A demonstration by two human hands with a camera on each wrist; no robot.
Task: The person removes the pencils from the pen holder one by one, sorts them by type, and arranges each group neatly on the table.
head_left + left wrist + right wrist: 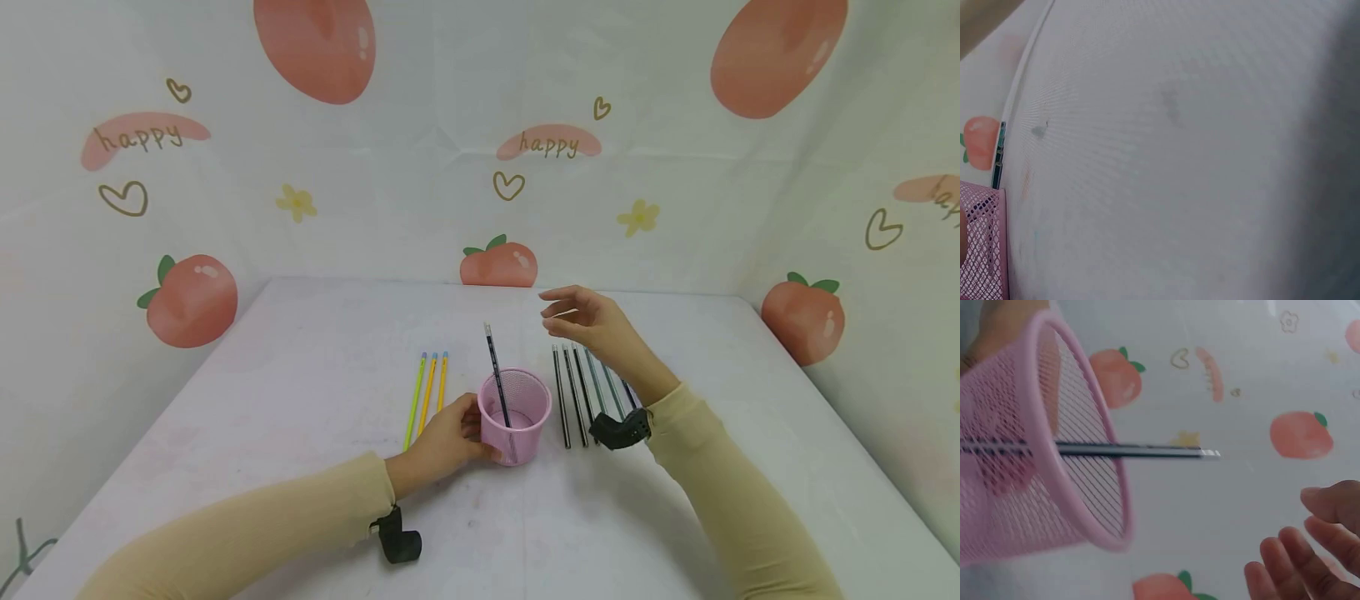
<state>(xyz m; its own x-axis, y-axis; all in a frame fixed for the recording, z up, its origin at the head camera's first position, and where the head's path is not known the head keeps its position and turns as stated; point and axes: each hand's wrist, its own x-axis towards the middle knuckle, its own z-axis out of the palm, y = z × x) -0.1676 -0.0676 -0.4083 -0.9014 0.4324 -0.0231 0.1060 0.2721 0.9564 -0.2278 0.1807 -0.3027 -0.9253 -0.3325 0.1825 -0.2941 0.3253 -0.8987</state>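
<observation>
A pink mesh pencil cup (531, 442) stands upright on the table, and my left hand (442, 437) grips its left side. One dark pencil (496, 363) leans inside the cup, its upper end above the rim; the right wrist view shows the same pencil (1147, 450) through the mesh. My right hand (588, 321) is raised behind and right of the cup with loosely bent fingers and nothing in them. Below it lies a row of dark pencils (570, 398), partly hidden by the wrist. Green and yellow pencils (415, 402) lie left of the cup, partly behind my left hand.
The white table (300, 375) meets a white backdrop (420, 208) printed with peaches, hearts and flowers. Black wrist cameras (621, 427) sit on both sleeves. A thin dark green item (24, 550) shows at the far left edge.
</observation>
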